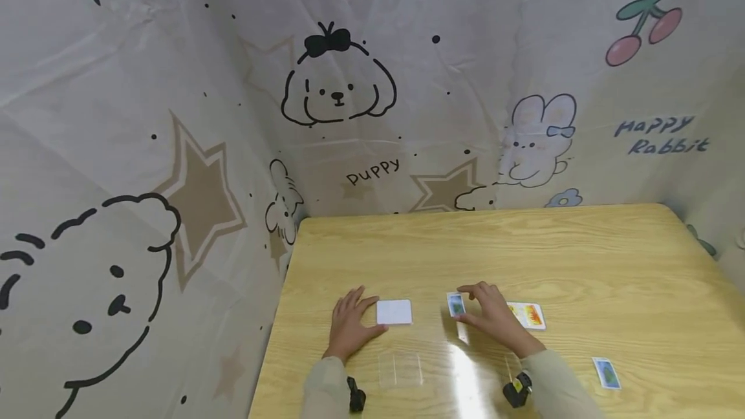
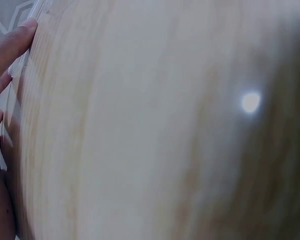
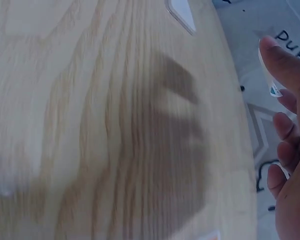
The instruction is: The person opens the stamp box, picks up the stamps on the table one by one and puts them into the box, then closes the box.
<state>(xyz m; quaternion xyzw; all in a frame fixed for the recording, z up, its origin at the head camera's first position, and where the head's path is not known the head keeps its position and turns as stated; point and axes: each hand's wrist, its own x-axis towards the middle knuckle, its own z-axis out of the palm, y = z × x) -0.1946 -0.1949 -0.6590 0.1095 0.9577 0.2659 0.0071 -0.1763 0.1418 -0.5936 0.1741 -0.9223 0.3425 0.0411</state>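
A stack of white-backed cards (image 1: 394,312) lies face down on the table. My left hand (image 1: 350,322) rests at its left side, fingers spread, with index finger and thumb at its near and far left corners. To the right, my right hand (image 1: 491,319) pinches a small card (image 1: 456,304) with a blue-green picture between thumb and fingers, raised above the table. In the right wrist view only the thin edge of this card (image 3: 267,75) shows. A card with an orange-red picture (image 1: 528,315) lies beyond the right hand, partly hidden by it.
Another card with a blue-green picture (image 1: 607,374) lies at the right on the wooden table (image 1: 628,264). A clear plastic case (image 1: 400,369) stands in front of the stack; a second clear piece (image 1: 512,364) is by the right wrist. Printed cloth (image 1: 454,83) hangs behind and at the left.
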